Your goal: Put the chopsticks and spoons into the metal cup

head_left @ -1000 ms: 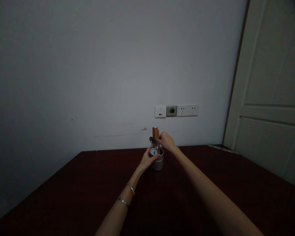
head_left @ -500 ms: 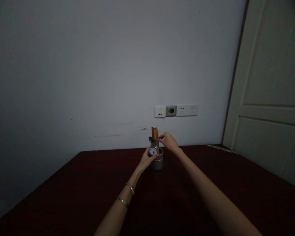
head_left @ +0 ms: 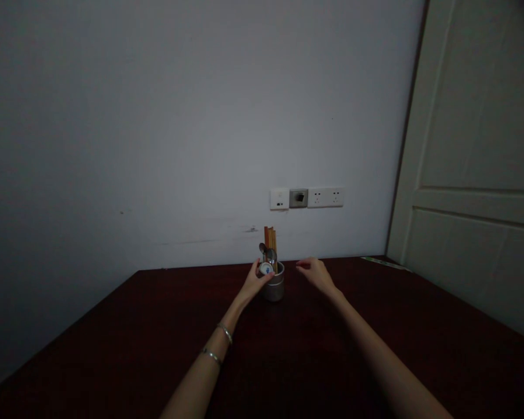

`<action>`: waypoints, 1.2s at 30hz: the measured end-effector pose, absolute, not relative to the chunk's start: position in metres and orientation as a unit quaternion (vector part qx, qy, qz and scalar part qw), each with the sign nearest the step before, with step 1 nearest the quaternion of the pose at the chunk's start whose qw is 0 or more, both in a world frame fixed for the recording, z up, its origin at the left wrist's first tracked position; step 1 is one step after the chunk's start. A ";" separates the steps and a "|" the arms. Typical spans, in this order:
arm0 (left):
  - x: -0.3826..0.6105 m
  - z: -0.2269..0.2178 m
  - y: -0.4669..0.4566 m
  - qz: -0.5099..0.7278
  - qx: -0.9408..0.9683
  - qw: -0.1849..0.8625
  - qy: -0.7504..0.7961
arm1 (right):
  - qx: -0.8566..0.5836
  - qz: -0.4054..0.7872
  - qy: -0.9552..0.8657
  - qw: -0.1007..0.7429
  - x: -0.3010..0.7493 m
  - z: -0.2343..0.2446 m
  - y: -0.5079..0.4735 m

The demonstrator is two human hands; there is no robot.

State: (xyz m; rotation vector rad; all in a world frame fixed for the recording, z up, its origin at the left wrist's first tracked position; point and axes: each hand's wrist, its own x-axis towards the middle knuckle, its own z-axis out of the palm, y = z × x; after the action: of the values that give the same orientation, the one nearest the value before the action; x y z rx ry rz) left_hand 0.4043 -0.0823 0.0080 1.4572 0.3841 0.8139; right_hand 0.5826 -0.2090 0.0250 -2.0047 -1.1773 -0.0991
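Note:
My left hand (head_left: 252,283) grips a small white round piece with a blue mark (head_left: 266,269), thumb on its right and fingers on its left. It is too small to tell its kind. Just behind it stands a grey utensil holder (head_left: 276,290), partly hidden by my left hand. Brown chopsticks (head_left: 271,238) rise upright from the holder. In front of them show two metal spoons, a left spoon (head_left: 262,248) and a right spoon (head_left: 271,256). My right hand (head_left: 318,274) hovers right of the holder, apart from it, fingers curled together with nothing visible in them.
The dark red table (head_left: 157,337) reaches back to a pale wall (head_left: 201,145). Wall sockets (head_left: 325,197) sit above the table's back edge. A whitish-green strip (head_left: 384,263) lies at the back right, near a pale door (head_left: 471,221).
My right hand has moved away from the chopsticks, down and to the right. My left hand keeps its grip beside the holder. The whole view has shifted slightly.

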 end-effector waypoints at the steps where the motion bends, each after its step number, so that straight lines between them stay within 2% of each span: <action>1: 0.403 0.009 -0.079 0.355 0.641 0.657 0.176 | -0.795 -0.039 -0.459 0.394 0.584 0.022 -0.213; 5: 0.394 0.011 -0.059 0.351 0.641 0.644 0.227 | -0.817 -0.041 -0.445 0.365 0.583 0.008 -0.231; 12: 0.369 0.017 -0.026 0.400 0.659 0.560 0.302 | -0.835 -0.106 -0.488 0.232 0.572 -0.034 -0.268; 17: 0.354 0.016 -0.024 0.368 0.695 0.498 0.365 | -0.857 -0.151 -0.465 0.164 0.566 -0.049 -0.286; 36: 0.299 -0.051 -0.057 0.223 0.895 0.196 0.332 | -0.864 -0.126 -0.462 0.159 0.563 -0.063 -0.293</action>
State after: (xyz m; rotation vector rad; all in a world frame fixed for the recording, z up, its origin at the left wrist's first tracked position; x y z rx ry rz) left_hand 0.2989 -0.0571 -0.0510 2.5071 0.9310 0.6260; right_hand 0.5630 -0.2932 -0.0626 -2.4685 -1.3194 -0.3589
